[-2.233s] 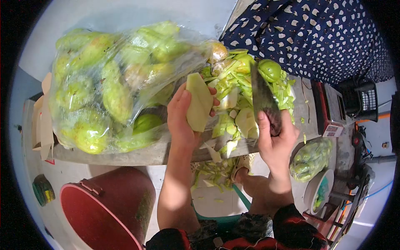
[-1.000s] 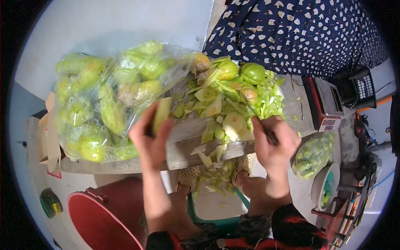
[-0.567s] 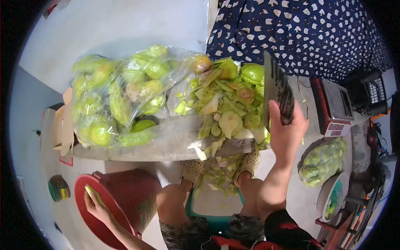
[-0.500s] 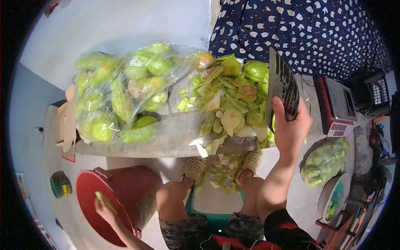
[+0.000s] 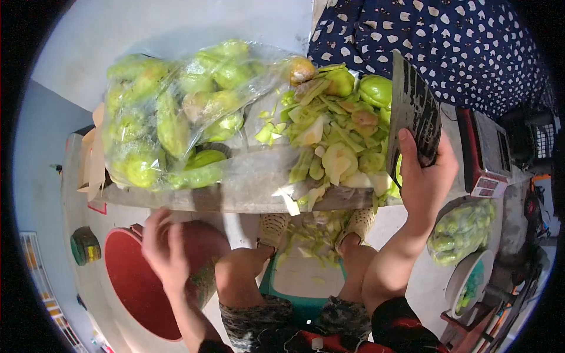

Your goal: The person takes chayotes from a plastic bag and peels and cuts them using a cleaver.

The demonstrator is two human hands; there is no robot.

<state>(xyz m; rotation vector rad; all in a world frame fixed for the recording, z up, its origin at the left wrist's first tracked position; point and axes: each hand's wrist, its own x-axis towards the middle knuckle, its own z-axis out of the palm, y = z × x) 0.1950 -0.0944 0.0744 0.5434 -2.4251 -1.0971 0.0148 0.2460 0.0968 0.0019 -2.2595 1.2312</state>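
Above the right half of the desk [image 5: 253,188], my right hand [image 5: 428,176] grips the knife [image 5: 416,112], thumb laid against the side. From my end of the feed, its broad dark blade stands up at a slight tilt, tip toward the far edge. My left hand [image 5: 165,244] is open, its parted fingers blurred by motion. I see it off the near edge, toward the left corner, overlapping the red bucket [image 5: 206,241] in my view; whether it touches the rim, I cannot tell.

Across the desk's left half I have the clear bag [image 5: 176,117], bulging with green fruit. An orange-tinged fruit [image 5: 301,70] lies at its right end, by the far edge. To the right of that, the pile of peelings [image 5: 309,132] spreads as far as the near edge, where pale scraps [image 5: 288,200] jut over. One pale slice [image 5: 339,165] rests on the pile's near side, and a glossy green fruit [image 5: 375,91] sits toward the far edge, just left of the blade.

By the right end I make out a red scale [image 5: 477,156]. Down on the floor, more peelings [image 5: 312,241] lie between my shoes [image 5: 273,228], and a second bag [image 5: 464,232] sits near a white basin [image 5: 452,288].
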